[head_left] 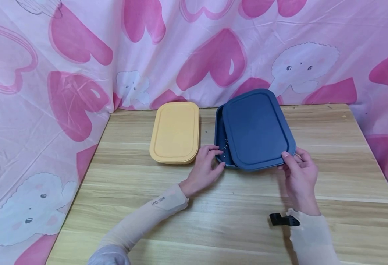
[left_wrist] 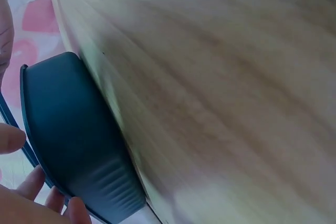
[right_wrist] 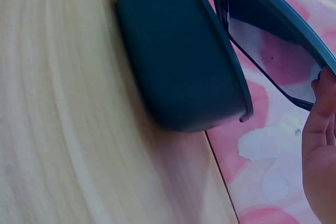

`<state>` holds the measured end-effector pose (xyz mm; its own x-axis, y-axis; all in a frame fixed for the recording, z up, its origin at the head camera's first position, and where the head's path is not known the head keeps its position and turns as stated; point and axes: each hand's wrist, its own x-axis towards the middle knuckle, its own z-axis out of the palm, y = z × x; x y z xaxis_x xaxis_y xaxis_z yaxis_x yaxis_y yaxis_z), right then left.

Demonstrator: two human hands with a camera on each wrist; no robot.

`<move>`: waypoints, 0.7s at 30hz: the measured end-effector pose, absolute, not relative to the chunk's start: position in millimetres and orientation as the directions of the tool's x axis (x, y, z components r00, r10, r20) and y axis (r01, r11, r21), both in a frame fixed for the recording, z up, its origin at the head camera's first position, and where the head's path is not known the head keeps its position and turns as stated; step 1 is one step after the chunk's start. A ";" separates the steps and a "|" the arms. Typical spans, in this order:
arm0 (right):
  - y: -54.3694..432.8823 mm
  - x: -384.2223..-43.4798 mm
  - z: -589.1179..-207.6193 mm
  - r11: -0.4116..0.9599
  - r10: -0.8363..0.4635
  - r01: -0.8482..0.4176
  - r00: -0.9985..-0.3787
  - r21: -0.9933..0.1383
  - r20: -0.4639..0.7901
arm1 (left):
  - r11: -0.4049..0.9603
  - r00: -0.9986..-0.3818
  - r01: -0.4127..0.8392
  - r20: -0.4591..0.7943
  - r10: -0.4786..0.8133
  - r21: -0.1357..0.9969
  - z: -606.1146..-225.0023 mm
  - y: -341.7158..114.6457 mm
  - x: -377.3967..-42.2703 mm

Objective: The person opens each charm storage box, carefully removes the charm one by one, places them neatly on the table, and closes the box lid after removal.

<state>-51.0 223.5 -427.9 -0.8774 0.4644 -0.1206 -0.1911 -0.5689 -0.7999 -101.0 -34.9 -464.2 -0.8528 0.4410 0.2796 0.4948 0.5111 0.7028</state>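
A dark blue lidded box stands on the wooden table, its left side uncovered. Its blue lid is tilted and shifted to the right over it, lifted clear of the rim in the right wrist view. My right hand pinches the lid's near right corner, thumb on top and fingers beneath. At the box's near left corner, my left hand holds the rim between thumb and bent fingers. Some small, thin, gold-coloured items show inside the box; the lid hides the rest of the interior.
To the left of the blue box stands a yellow box with its lid on. A pink curtain with hearts hangs along the back and left of the table. A black strap sticks out from the right wrist.
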 end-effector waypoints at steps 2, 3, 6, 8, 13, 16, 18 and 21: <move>226.8 -50.6 -427.0 -0.583 0.474 -0.213 -0.873 -0.784 -0.115 | 0.524 -0.844 0.512 0.283 0.456 0.681 -464.6 -36.2 -101.9; 228.7 -50.5 -426.5 -0.589 0.480 -0.225 -0.870 -0.776 -0.113 | 0.532 -0.839 0.521 0.286 0.462 0.668 -464.5 -36.8 -102.3; 233.8 -49.6 -424.8 -0.595 0.504 -0.255 -0.857 -0.762 -0.107 | 0.556 -0.830 0.539 0.287 0.478 0.633 -463.4 -38.2 -103.4; 236.8 -49.2 -423.3 -0.584 0.524 -0.270 -0.846 -0.766 -0.101 | 0.571 -0.830 0.538 0.272 0.486 0.620 -462.4 -39.0 -104.1; 243.4 -48.1 -418.8 -0.539 0.585 -0.319 -0.808 -0.779 -0.074 | 0.623 -0.826 0.541 0.221 0.518 0.565 -458.8 -40.2 -106.0; 247.8 -46.5 -416.0 -0.512 0.618 -0.353 -0.785 -0.783 -0.051 | 0.644 -0.814 0.562 0.211 0.541 0.519 -456.9 -40.7 -107.4; 251.0 -45.1 -414.5 -0.497 0.633 -0.364 -0.773 -0.787 -0.043 | 0.649 -0.808 0.573 0.210 0.551 0.500 -456.1 -41.1 -108.0; 255.8 -43.8 -412.8 -0.484 0.655 -0.381 -0.755 -0.788 -0.037 | 0.655 -0.804 0.578 0.205 0.558 0.487 -455.8 -41.7 -108.3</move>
<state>-43.8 255.8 -412.8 -0.7550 0.6547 -0.0366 -0.3813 -0.4837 -0.7878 -108.3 -41.7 -455.8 -0.8044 0.5575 0.2051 0.5781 0.6551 0.4866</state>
